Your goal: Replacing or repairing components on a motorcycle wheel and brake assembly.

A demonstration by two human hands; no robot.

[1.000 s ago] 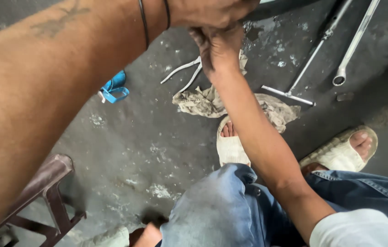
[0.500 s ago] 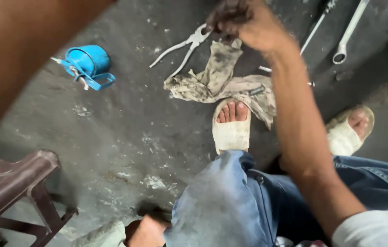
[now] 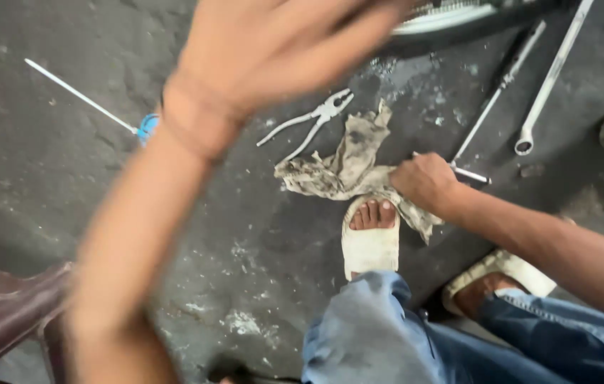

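A dirty, crumpled grey rag [image 3: 348, 167] is seen lying on the dark oily floor, just beyond a foot in a white sandal [image 3: 369, 245], and its right end is gripped by the right hand [image 3: 426, 183], closed into a fist. Pliers [image 3: 309, 121] lie just left of and beyond it. Compared with half a second earlier, the right hand is now lowered onto the rag, while the left hand [image 3: 281, 43] is raised, blurred, fingers spread and empty. No labels are seen.
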